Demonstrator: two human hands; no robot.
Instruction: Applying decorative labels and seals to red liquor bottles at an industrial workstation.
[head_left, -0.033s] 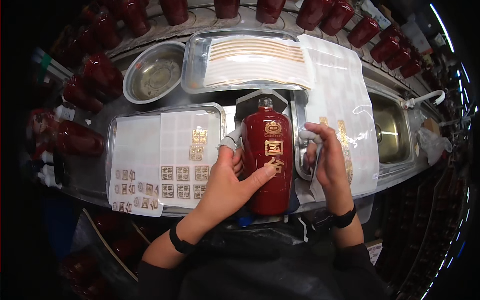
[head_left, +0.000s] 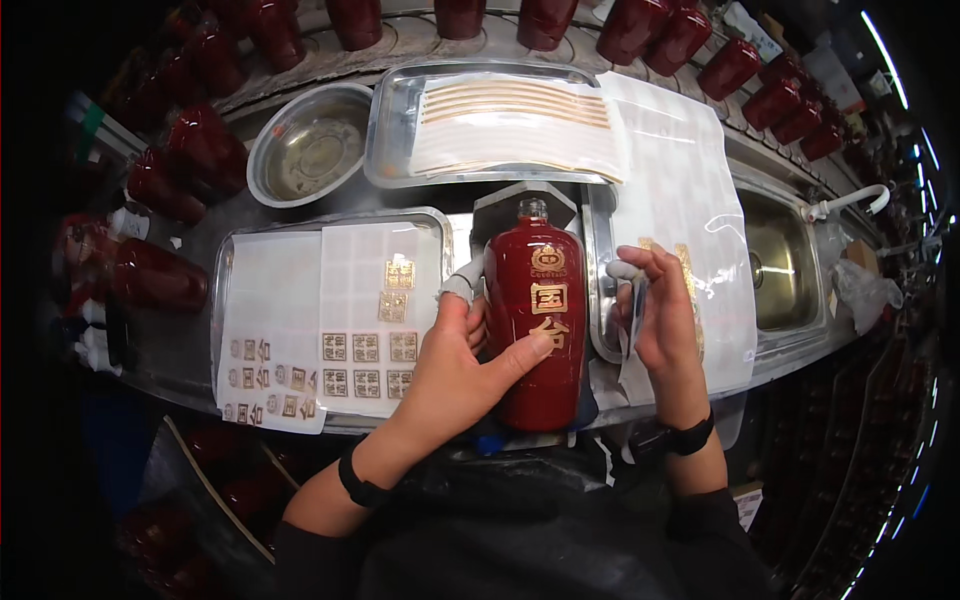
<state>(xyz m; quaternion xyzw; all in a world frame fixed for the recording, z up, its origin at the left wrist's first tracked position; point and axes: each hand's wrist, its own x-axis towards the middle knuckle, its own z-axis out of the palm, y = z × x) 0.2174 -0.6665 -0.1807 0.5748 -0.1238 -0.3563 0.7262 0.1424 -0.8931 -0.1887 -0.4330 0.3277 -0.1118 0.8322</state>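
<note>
A glossy dark red bottle point(head_left: 536, 390) with gold emblem and characters lies in front of me, its clear glass neck pointing away. My left hand point(head_left: 455, 355) grips it from the left, thumb across the lower gold character and fingers along the side. A white cover wraps that hand's index finger. To the right of the bottle, apart from it, my right hand point(head_left: 665, 310) is raised with fingers curled, one tip in a white cover. Between its fingers shows the edge of a thin dark flat piece point(head_left: 639, 300), too hidden to name.
On the left, a metal tray point(head_left: 435, 235) carries white sheets point(head_left: 350, 265) with gold transfers. Behind are a metal bowl point(head_left: 310, 150) of liquid and a tray point(head_left: 395, 120) with gold-striped sheets. A long white sheet point(head_left: 690, 170) and a sink point(head_left: 785, 265) lie right. Red bottles point(head_left: 635, 30) line the back.
Almost nothing differs. My right hand's fingers have shifted slightly; the left hand keeps its hold on the bottle.
</note>
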